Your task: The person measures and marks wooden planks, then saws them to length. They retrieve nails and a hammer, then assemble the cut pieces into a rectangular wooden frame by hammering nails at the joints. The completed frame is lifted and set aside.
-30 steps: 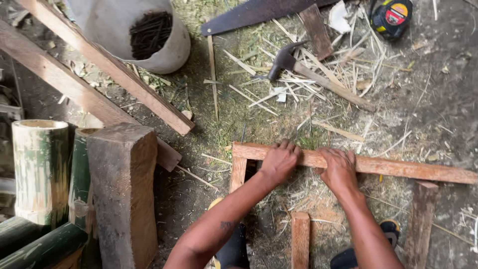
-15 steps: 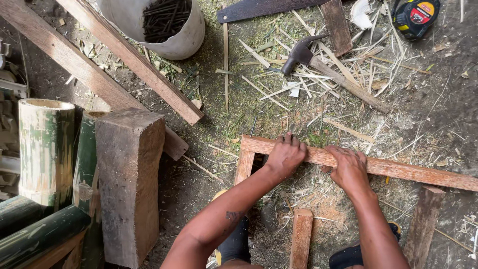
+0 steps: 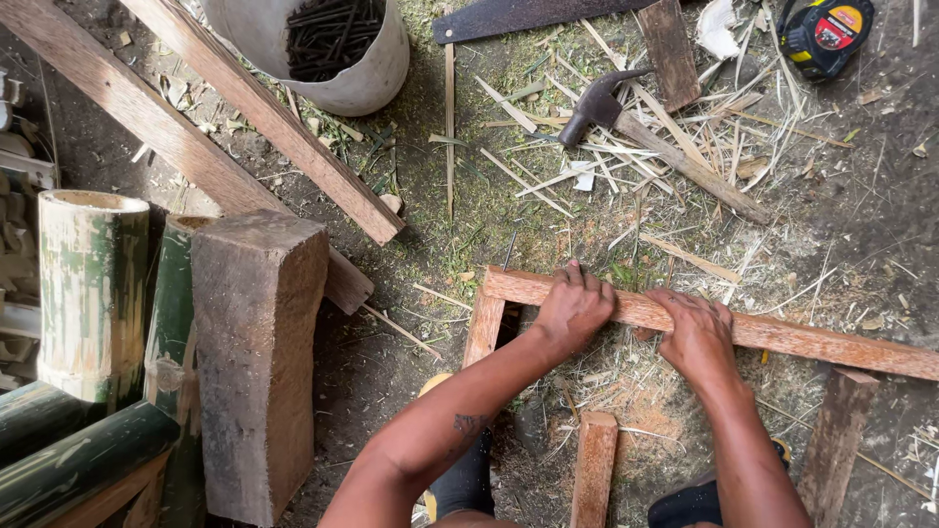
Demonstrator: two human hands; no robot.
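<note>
Two long planks are lying slanted across the far left of the dirt ground, and a thick wooden block is standing at near left, just beside upright bamboo posts. A pale bucket holding dark nails is sitting at the far edge, touching the upper plank. To the right of centre, a long wooden slat is running left to right across the ground, resting on three short upright slats: one at its left end, one in the near middle and one at the right. The left hand is pressing down on the long slat near its left end, fingers curled over the far edge, gripping it. The right hand is lying just beside it on the same slat, palm down, fingers curling over it. Beyond the slat, a hammer is lying among straw and splinters, with a saw blade at the far edge and a yellow tape measure at far right.
</note>
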